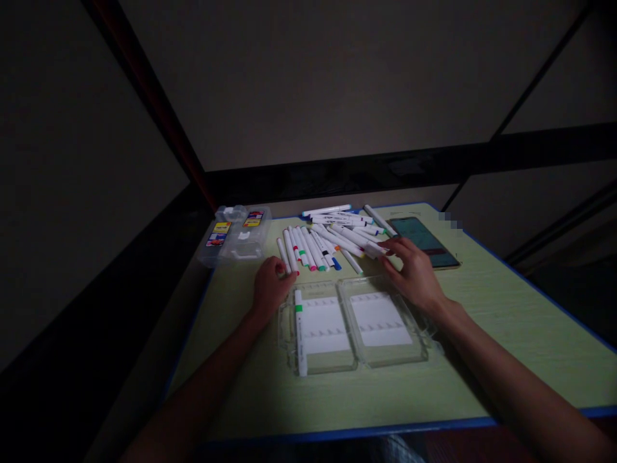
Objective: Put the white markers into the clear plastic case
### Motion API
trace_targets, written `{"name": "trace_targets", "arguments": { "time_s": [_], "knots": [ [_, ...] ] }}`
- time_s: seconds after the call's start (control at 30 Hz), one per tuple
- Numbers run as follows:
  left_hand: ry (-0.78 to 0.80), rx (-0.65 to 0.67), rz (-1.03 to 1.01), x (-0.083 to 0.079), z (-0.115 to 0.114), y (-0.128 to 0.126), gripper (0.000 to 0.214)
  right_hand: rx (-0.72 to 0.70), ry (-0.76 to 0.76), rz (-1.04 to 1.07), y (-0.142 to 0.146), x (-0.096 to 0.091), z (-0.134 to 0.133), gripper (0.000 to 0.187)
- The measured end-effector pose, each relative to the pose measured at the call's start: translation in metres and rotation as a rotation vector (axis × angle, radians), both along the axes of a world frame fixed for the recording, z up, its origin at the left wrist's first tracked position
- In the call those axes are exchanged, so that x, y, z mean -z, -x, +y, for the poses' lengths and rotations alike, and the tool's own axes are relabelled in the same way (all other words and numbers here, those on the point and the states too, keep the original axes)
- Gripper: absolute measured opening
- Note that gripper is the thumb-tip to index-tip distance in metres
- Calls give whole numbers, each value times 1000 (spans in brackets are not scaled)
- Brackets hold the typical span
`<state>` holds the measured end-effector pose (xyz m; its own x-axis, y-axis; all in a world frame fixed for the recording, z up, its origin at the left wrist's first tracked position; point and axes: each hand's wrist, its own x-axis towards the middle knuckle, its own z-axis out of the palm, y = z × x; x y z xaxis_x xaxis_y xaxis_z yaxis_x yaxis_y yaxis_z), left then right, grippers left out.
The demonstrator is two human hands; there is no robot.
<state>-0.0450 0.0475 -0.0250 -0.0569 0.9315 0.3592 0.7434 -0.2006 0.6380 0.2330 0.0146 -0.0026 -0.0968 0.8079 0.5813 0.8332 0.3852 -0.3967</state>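
My left hand (pixel 270 283) is at the left end of a row of white markers (pixel 308 249), its fingers curled around the near end of a red-ended marker (pixel 283 254). My right hand (pixel 413 270) reaches over the loose marker pile (pixel 340 220), thumb and fingers closed on a white marker (pixel 375 251) that is slightly blurred. Between my forearms lies an opened clear plastic case (pixel 357 357) with ridged white inserts. One white marker with a green band (pixel 299 331) lies lengthwise along the left side of the case's left half.
A clear case with yellow labels (pixel 241 244) stands at the table's back left corner. A phone (pixel 424 241) lies flat behind my right hand. The pale green table (pixel 385 399) has a blue edge, and a panelled wall rises behind it.
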Motion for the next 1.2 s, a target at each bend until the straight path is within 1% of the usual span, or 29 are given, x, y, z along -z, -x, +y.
{"name": "trace_targets", "arguments": {
  "time_s": [0.2,0.3,0.37,0.5,0.6,0.7,0.77,0.93,1.2],
  "knots": [
    [2,91,124,3,1,3,17,-71,14,-27,7,-2,-4,23],
    [19,104,156,3,1,4,15,-91,11,-32,7,-1,-4,22],
    [17,98,180,3,1,4,17,-97,9,-37,7,0,-4,23],
    [-17,31,290,1,0,5,31,-116,14,-46,6,2,-3,25],
    [7,-26,433,-2,-1,7,27,-126,19,-61,7,2,-4,27],
    [47,-20,566,-5,-2,10,25,-136,30,-73,8,2,-4,28],
    [52,-10,604,-6,-3,11,26,-140,39,-80,8,2,-4,29],
    [38,-8,575,-7,-2,12,24,-136,60,-86,8,3,-4,28],
    [79,-35,373,-5,1,14,24,-170,101,-120,10,3,-4,23]
  ]
}}
